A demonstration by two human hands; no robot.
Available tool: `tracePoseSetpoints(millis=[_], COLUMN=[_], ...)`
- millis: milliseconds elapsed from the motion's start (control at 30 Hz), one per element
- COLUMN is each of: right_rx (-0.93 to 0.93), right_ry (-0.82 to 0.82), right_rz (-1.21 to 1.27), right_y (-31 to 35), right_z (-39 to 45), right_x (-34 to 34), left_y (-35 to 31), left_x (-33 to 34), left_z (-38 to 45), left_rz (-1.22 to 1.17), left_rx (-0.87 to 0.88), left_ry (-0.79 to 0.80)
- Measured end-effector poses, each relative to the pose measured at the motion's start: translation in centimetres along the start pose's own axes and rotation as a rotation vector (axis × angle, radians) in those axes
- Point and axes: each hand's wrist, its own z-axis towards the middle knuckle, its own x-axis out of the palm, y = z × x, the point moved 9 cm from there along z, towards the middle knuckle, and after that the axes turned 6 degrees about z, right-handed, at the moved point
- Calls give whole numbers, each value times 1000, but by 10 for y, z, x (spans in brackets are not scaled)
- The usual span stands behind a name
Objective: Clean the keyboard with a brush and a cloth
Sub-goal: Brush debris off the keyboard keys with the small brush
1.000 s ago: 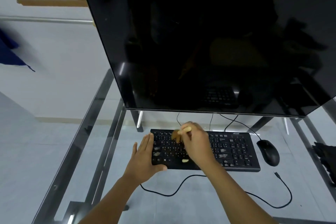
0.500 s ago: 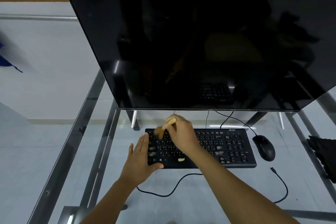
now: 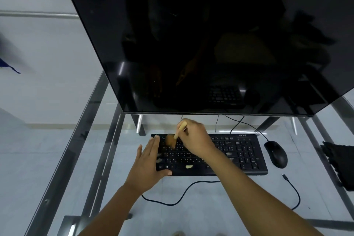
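Since the earlier frames the brush (image 3: pixel 173 138) has travelled from the middle of the letter block to the upper left corner of the keyboard (image 3: pixel 237 154), and the right hand (image 3: pixel 195 140) has gone up and left with it; the left hand (image 3: pixel 148 163) stays in the same spot at the keyboard's left end. The monitor (image 3: pixel 191 44) fills more of the upper frame than before, so the wooden shelf at the upper left is almost out of sight. The right hand's fingers are curled round the pale wooden handle, which sticks up past the knuckles, while the brown bristles, blurred, press on the top rows of keys. The left hand lies flat with straight fingers along the left edge and the thumb across the front edge, holding nothing. The keyboard is black, full-size with a number pad, lying in the lower centre of the frame on the glass surface (image 3: pixel 210 216); white key legends such as Z, X, C and a windows mark can be read, and a small silver logo at its upper right is too blurred to read. Pale scraps of debris (image 3: pixel 188 166) sit on the keys, one near the space bar. A black mouse (image 3: pixel 275 154) lies just right of the keyboard, and a black cloth (image 3: pixel 341 165) lies at the right edge.
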Motion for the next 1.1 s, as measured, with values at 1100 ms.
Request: tracePoseSetpoints(millis=[1100], right_rx=[187], right_ry=[-305], right_rz=[76], right_y=[-49], right_z=[-39], right_x=[-91], left_y=[-58], left_x=[44], left_z=[0], left_rz=[226], left_rx=[183], left_ry=[127])
